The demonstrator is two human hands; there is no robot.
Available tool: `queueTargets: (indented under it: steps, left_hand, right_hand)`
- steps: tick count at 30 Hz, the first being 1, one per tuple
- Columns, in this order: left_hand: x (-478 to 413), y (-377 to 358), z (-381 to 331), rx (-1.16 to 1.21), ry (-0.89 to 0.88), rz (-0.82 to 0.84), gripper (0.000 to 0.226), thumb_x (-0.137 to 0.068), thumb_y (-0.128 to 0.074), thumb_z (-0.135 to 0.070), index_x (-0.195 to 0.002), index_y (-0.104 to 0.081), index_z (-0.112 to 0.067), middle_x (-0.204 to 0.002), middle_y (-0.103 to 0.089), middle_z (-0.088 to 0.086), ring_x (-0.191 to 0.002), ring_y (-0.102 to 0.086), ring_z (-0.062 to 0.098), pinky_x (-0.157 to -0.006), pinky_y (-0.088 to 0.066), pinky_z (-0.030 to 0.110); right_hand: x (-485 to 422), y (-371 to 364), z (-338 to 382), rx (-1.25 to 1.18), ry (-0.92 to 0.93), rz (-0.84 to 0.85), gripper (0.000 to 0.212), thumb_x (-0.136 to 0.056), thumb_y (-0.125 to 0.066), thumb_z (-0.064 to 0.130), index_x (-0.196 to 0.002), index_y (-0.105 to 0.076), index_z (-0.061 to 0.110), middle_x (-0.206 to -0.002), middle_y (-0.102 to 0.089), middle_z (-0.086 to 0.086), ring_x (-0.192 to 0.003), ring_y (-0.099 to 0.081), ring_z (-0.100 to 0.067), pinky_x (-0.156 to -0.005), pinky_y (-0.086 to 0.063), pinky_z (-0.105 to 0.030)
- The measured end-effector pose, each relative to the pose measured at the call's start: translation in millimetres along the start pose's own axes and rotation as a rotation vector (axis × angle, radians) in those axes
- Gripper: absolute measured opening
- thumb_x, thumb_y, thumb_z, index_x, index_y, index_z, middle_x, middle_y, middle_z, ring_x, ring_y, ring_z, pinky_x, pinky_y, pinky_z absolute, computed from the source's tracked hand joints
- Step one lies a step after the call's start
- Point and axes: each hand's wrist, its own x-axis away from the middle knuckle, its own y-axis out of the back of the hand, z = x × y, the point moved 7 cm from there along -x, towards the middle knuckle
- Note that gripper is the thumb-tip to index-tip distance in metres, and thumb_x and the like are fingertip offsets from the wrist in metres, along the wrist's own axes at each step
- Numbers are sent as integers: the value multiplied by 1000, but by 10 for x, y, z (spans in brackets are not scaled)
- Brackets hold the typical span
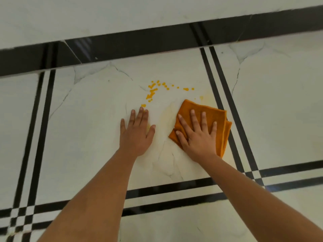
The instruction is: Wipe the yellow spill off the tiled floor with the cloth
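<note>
Both hands flat, fingers apart: right hand (pixel 197 135) on folded cloth (pixel 209 114), corner toward spill (pixel 153 91).

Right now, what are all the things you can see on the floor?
spill drops: many, yellow, far half of the middle tile, beyond both hands
smear: one, pale yellow, between the hands
cloth: one, orange, folded, flat under the right hand
floor tiles: several, white marble look, black stripe borders
step: one, black face, white top, far edge
left hand: flat on bare tile
right hand: spread, pressing the cloth
</note>
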Motion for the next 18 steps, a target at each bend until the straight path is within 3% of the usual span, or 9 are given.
queueTargets:
  steps: [3,6,8,10,12,14,16,18]
  left_hand:
    - [-62,56,25,39,23,-93,59,-97,-19,-44,-149,0,-22,-157,7,-5,-144,9,15,-114,4,45]
    - [-168,99,58,104,48,-143,59,-97,-23,-43,-149,-6,-21,-158,3,-4,-144,6,15,-114,2,44]
    - [-221,82,101,170,84,-133,59,-98,-24,-42,-149,-8,-19,-158,-1,-2,-144,3,15,-114,0,44]
    - [-227,67,104,195,89,-104,58,-98,-23,-41,-149,-8,-18,-158,-3,-2,-144,2,14,-114,0,43]
    - [-190,84,89,212,83,-87,57,-98,-23,-40,-149,-8,-18,-158,-2,-2,-144,1,14,-114,-1,43]
    - [-155,156,85,234,86,-85,57,-99,-22,-40,-149,-7,-19,-158,-1,-3,-144,2,14,-114,-1,43]
    - [-142,237,70,248,92,-91,57,-99,-21,-41,-149,-6,-20,-158,0,-3,-144,3,14,-114,-1,43]
    - [-143,282,48,244,83,-96,57,-99,-20,-41,-149,-5,-20,-158,0,-3,-144,3,14,-114,0,43]
  right_hand:
    - [-29,32,-49,9,92,7,63,-82,1,72,-140,14,53,-155,17,10,-143,20,-24,-110,13,-56]
    - [-107,149,-65,-38,51,-9,60,-87,-2,66,-144,-13,49,-158,-5,9,-145,9,-23,-112,8,-54]
    - [-105,174,4,-146,-7,-17,50,-96,-17,55,-143,-28,41,-157,-16,8,-146,4,-22,-113,9,-52]
    - [-81,288,32,-446,-88,-62,43,-98,-31,45,-138,-42,33,-146,-41,4,-143,-18,-20,-116,-1,-52]
    - [-58,518,-28,-822,-209,-115,37,-98,-39,40,-130,-52,26,-114,-63,5,-117,-52,-17,-108,-32,-45]
    - [-53,694,-115,-1186,-365,-33,36,-96,-45,41,-125,-56,22,-103,-65,3,-100,-61,-17,-92,-48,-35]
    - [-28,795,-226,-1486,-478,139,35,-94,-49,43,-117,-59,19,-107,-67,-6,-100,-63,-24,-85,-53,-39]
    - [-18,832,-339,-1527,-523,221,37,-93,-48,43,-116,-58,16,-111,-66,-7,-102,-63,-26,-80,-53,-40]
